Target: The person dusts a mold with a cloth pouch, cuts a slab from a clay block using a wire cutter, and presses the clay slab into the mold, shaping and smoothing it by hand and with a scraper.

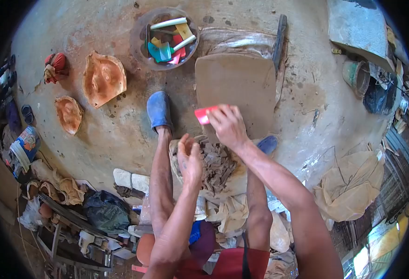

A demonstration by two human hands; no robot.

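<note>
My right hand (228, 128) grips a pinkish-red flat scraper (203, 116) over the lower left part of a smooth brown clay slab (234, 81). Whether the scraper touches the slab, I cannot tell. Lower and to the left, my left hand (189, 160) is raised with its fingers apart and nothing in it. Beneath that hand, between my legs, lies a heap of torn clay scraps (216, 167). The slab rests on the ground beyond my feet, with a cloth (237, 39) showing past its far edge.
A clear bowl (138, 46) holds coloured scrapers and white tubes. Two orange-brown moulds (103, 81) (68, 115) and a tied red bundle (55, 68) sit to the left. A dark wooden bar (279, 44) lies at the slab's right. A bucket (351, 74) stands far right.
</note>
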